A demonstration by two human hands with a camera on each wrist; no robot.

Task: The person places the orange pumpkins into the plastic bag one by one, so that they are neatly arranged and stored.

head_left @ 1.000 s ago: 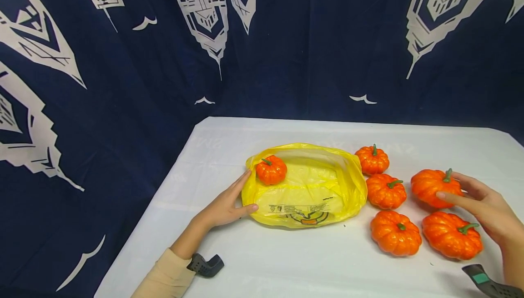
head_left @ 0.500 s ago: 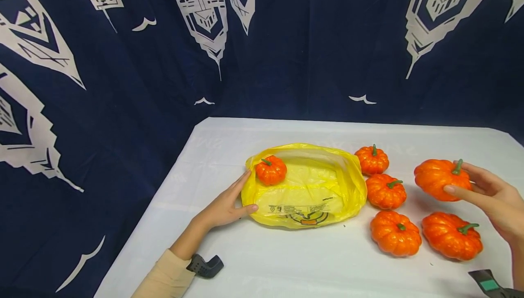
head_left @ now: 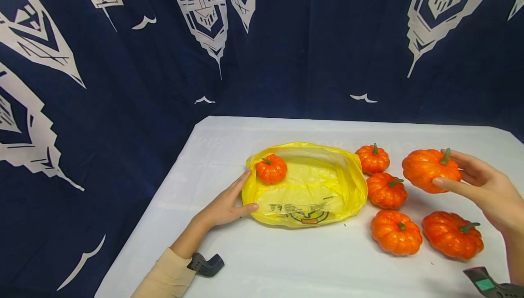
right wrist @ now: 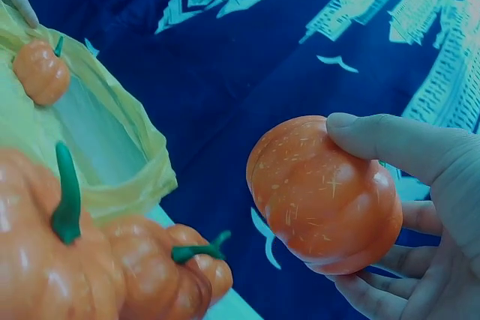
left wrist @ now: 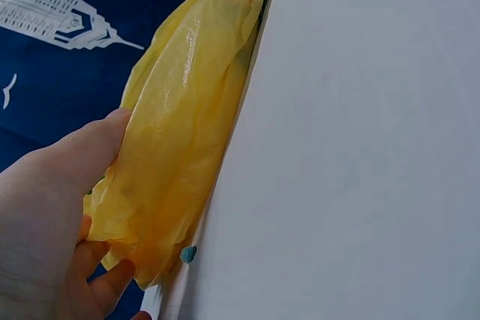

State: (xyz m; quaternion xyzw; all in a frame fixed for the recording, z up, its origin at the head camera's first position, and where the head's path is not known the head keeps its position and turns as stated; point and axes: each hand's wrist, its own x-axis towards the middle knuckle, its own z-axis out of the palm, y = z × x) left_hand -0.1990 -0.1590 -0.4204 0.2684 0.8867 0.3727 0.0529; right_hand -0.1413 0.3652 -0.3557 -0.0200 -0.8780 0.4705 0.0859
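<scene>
Right hand point(head_left: 491, 193) grips a pumpkin point(head_left: 425, 171), lifted, edging left; carry looks underway; left hand point(head_left: 223, 207), unclenched, touches yellow bag point(head_left: 355, 182).

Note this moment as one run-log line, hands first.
Left hand: touching yellow bag | right hand: holding large pumpkin above table | inside bag: small pumpkin | right of bag, on table: four more pumpkins
</scene>
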